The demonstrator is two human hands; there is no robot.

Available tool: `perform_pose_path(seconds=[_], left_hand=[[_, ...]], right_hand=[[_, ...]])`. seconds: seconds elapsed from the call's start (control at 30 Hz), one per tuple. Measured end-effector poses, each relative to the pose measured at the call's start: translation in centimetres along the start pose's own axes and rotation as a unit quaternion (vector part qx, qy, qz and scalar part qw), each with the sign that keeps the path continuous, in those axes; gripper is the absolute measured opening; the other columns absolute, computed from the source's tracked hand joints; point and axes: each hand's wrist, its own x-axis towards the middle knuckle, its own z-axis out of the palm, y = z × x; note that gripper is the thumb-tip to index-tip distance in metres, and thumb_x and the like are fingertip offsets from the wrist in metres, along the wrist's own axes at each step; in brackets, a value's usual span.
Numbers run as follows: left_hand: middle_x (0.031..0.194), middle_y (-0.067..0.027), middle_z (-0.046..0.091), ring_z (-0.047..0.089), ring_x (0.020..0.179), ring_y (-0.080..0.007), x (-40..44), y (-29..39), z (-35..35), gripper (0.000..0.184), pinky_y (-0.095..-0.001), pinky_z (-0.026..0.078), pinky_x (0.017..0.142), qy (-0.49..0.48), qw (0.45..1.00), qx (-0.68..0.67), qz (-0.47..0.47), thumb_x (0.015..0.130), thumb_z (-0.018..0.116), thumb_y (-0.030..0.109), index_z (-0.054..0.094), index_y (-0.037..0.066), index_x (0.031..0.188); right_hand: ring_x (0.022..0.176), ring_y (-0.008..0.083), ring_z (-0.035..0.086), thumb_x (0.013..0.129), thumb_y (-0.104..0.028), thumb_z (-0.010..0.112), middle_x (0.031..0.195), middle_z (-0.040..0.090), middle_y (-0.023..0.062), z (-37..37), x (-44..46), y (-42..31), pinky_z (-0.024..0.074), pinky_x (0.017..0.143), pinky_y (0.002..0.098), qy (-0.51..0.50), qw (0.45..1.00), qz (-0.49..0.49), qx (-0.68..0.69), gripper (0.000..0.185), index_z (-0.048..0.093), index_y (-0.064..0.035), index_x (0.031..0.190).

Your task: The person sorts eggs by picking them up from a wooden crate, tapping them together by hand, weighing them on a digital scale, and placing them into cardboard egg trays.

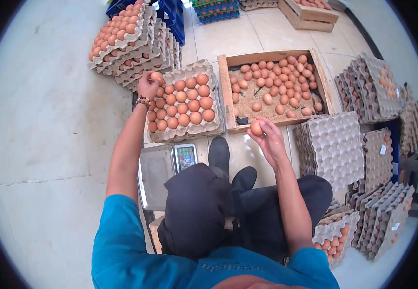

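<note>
My left hand (pixel 147 85) holds a brown egg (pixel 156 76) over the upper left corner of a grey egg tray (pixel 209 72). Rows of brown eggs sit in that tray, which tops a stack. Between the fingers of my right hand (pixel 269 139) is another egg (pixel 256 127), just in front of the near edge of a wooden crate (pixel 223 91). Inside the crate, many loose eggs (pixel 286 77) lie on light brown bedding, mostly toward its back and right.
A scale (pixel 158 168) lies left of my knees. Filled trays (pixel 136 53) are stacked at the back left. Right of the crate stand empty trays (pixel 334 149) and more filled stacks (pixel 370 89). Another wooden crate (pixel 307 17) is at the back.
</note>
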Motion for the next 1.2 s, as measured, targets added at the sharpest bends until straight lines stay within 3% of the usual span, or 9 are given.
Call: perform_pose_path(seconds=[0.13,0.27,0.4,0.57,0.67,0.73,0.8,0.97,1.2], left_hand=[[0.100,-0.0134,0.067,0.070,0.085,-0.0232,0.0,-0.9,3.6,0.041,-0.0338,0.057,0.075,0.020,0.998,0.045,0.027,0.075,0.078,0.012,0.067,0.006,0.114],[0.108,-0.0190,0.061,0.061,0.098,-0.0341,-1.0,0.4,3.9,0.030,-0.0419,0.050,0.090,-0.006,0.958,0.269,0.103,0.083,0.064,0.014,0.071,0.005,0.111],[0.106,-0.0175,0.060,0.060,0.098,-0.0333,-2.2,1.0,2.2,0.033,-0.0404,0.049,0.090,0.087,0.975,0.169,0.113,0.088,0.058,0.011,0.067,0.005,0.118],[0.129,-0.0088,0.059,0.062,0.106,-0.0171,-12.1,18.2,-5.6,0.037,-0.0320,0.050,0.091,-0.065,0.989,-0.025,0.132,0.096,0.061,0.016,0.058,0.005,0.132],[0.134,-0.0123,0.058,0.059,0.116,-0.0222,-18.5,26.6,-10.7,0.041,-0.0361,0.044,0.102,-0.048,0.968,-0.024,0.246,0.096,0.057,0.017,0.054,-0.001,0.134],[0.133,-0.0122,0.059,0.059,0.115,-0.0228,-21.1,30.1,-13.1,0.045,-0.0365,0.047,0.099,0.035,0.911,-0.133,0.388,0.095,0.056,0.019,0.052,-0.006,0.132],[0.133,-0.0115,0.059,0.059,0.116,-0.0224,-23.8,34.6,-13.2,0.044,-0.0366,0.046,0.100,-0.002,0.825,-0.264,0.500,0.095,0.056,0.020,0.052,-0.005,0.132],[0.132,-0.0099,0.059,0.057,0.117,-0.0212,-29.9,42.4,-11.9,0.043,-0.0366,0.045,0.101,-0.091,0.640,-0.450,0.615,0.096,0.054,0.024,0.054,-0.001,0.131],[0.132,-0.0076,0.059,0.055,0.118,-0.0196,-33.4,45.6,-12.0,0.041,-0.0367,0.042,0.103,-0.120,0.559,-0.520,0.634,0.096,0.053,0.028,0.056,0.004,0.129]], right_hand=[[0.101,0.0222,0.062,0.100,-0.016,0.056,0.111,0.057,0.0139,-0.1,0.6,0.4,0.0547,0.096,0.0377,0.040,0.999,-0.017,-0.029,0.038,0.048,0.0070,0.129],[0.106,0.0246,0.062,0.100,-0.015,0.056,0.117,0.056,0.0172,-1.2,1.0,0.2,0.0551,0.095,0.0380,0.065,0.997,-0.029,-0.033,0.042,0.045,0.0085,0.133],[0.110,0.0288,0.061,0.098,-0.011,0.055,0.125,0.053,0.0200,-1.1,-0.5,-2.5,0.0512,0.101,0.0407,0.055,0.993,-0.063,0.085,0.047,0.040,0.0085,0.138],[0.118,0.0310,0.058,0.094,-0.012,0.058,0.131,0.054,0.0200,-3.5,-3.8,-5.8,0.0440,0.109,0.0433,0.009,0.986,-0.151,0.065,0.053,0.040,0.0035,0.141],[0.109,0.0265,0.063,0.093,-0.017,0.064,0.119,0.061,0.0171,-1.9,-8.2,-7.7,0.0537,0.096,0.0398,0.060,0.979,-0.196,0.015,0.047,0.050,0.0005,0.134],[0.099,0.0241,0.067,0.093,-0.017,0.066,0.114,0.063,0.0150,-2.5,-12.1,-7.8,0.0578,0.085,0.0355,0.051,0.970,-0.238,0.022,0.040,0.054,0.0004,0.128],[0.091,0.0220,0.068,0.092,-0.014,0.068,0.110,0.063,0.0146,-1.8,-18.7,-7.9,0.0586,0.076,0.0322,0.101,0.953,-0.284,-0.035,0.038,0.055,0.0006,0.124],[0.096,0.0221,0.068,0.086,-0.004,0.071,0.108,0.061,0.0126,-6.4,-32.6,-4.9,0.0592,0.080,0.0308,0.413,0.796,-0.420,-0.136,0.039,0.056,0.0028,0.122],[0.099,0.0260,0.067,0.079,-0.006,0.077,0.111,0.064,0.0141,-15.2,-41.2,-2.0,0.0554,0.086,0.0366,0.620,0.597,-0.375,-0.345,0.041,0.059,-0.0010,0.115]])
